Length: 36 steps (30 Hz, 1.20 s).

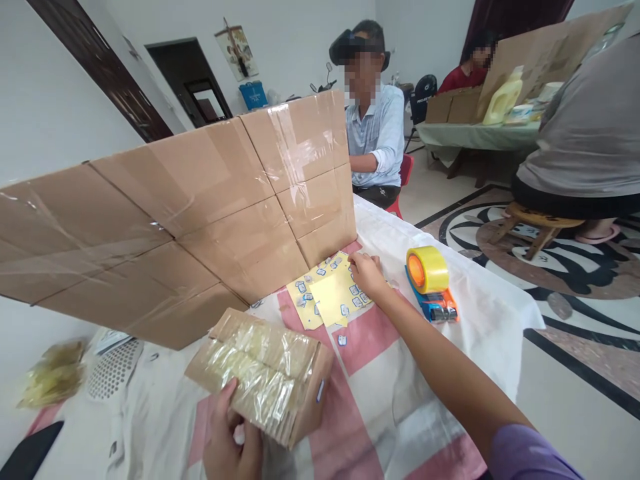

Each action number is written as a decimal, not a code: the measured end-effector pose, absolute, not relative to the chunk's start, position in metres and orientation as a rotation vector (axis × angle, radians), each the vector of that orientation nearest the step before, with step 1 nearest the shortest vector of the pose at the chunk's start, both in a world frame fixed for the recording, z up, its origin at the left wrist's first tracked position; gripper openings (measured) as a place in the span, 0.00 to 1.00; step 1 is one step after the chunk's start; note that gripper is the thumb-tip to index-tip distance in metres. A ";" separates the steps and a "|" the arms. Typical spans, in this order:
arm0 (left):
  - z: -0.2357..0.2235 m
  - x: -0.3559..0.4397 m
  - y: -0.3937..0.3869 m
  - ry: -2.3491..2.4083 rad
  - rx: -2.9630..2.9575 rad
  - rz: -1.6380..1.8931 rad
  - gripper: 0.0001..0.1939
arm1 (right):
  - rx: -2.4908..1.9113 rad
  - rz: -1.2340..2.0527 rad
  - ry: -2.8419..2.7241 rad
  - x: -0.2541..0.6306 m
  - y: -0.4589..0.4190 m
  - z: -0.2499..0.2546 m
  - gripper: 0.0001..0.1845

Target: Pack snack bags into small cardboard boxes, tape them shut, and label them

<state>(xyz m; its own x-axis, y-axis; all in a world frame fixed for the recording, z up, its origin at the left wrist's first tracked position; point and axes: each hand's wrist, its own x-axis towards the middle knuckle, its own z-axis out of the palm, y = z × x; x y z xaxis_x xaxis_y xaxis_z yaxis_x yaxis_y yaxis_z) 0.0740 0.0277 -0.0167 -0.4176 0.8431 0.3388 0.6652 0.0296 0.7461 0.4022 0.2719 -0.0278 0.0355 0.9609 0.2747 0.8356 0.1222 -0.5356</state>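
My left hand (233,437) grips the near left side of a small cardboard box (270,370), thumb on its shiny taped top. The box is tilted, and a small white and blue sticker (321,391) shows on its right end. My right hand (367,273) is over the far right edge of a yellow sticker sheet (334,299), fingers curled and pressed together. What they pinch, if anything, is too small to make out. Blue-edged stickers are scattered over the sheet, and one loose sticker (342,340) lies on the cloth just in front of it.
A tall taped cardboard partition (215,200) stands across the table behind the sheet. To the right sits a tape dispenser (433,287) with yellow tape. Far left are a perforated white object (114,370) and a yellowish plastic bag (55,373). A person (375,127) sits beyond the partition.
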 end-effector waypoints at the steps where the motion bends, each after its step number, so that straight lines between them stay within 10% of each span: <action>1: -0.015 0.076 0.027 2.112 1.566 1.336 0.31 | -1.715 0.290 -1.810 0.404 0.273 -0.028 0.16; 18: -0.019 0.067 0.029 2.000 1.657 1.426 0.32 | -1.394 0.388 -1.692 0.401 0.265 -0.013 0.15; 26: -0.012 0.074 0.029 2.043 1.660 1.427 0.33 | -1.059 0.682 -1.629 0.380 0.123 0.051 0.11; 36: -0.013 0.071 0.033 2.118 1.755 1.388 0.33 | -0.901 1.104 -1.585 0.321 0.053 -0.014 0.12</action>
<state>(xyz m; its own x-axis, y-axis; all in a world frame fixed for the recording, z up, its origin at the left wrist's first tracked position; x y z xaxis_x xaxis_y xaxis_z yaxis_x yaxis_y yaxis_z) 0.0707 0.0326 -0.0126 -0.3501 0.8095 0.4713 0.7552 -0.0538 0.6533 0.3206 0.0529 -0.0136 -0.2580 0.9201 0.2946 0.0428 0.3155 -0.9480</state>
